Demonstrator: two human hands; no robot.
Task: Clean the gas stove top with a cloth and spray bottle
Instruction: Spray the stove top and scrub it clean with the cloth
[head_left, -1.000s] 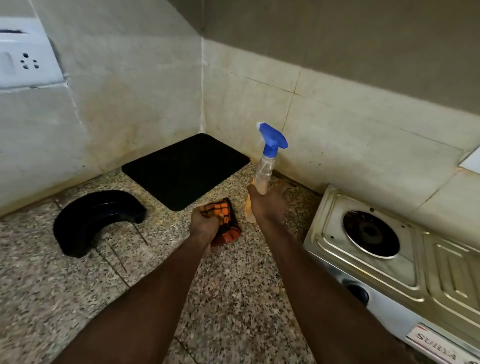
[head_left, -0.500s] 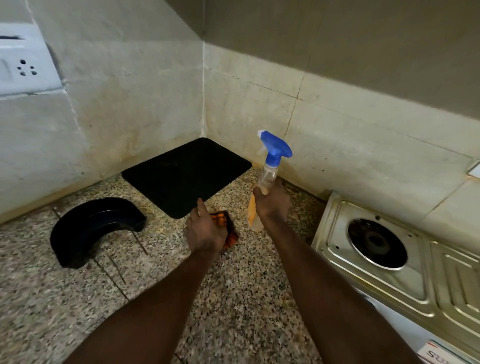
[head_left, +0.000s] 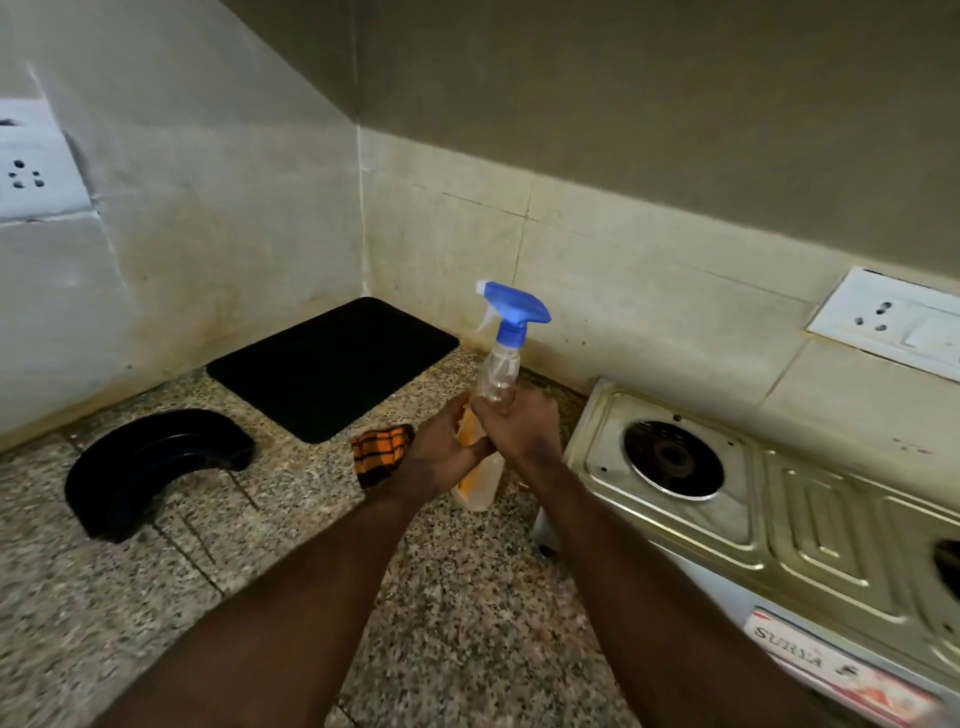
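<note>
While left hand (head_left: 441, 460), right hand (head_left: 522, 431) grip spray bottle (head_left: 500, 371) | cloth (head_left: 382, 453) beside, maybe touching

The gas stove top (head_left: 810, 525) is pressed sheet metal, smooth and glossy. The spray bottle (head_left: 500, 376) is clear, smooth plastic. The cloth (head_left: 382, 452) is woven fabric. The countertop (head_left: 467, 623) is speckled polished stone. The far mat (head_left: 332, 364) is matt black.

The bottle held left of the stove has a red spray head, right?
Not quite: the head view shows the spray head is blue, not red. The bottle is held left of the stove, gripped by the right hand.
</note>
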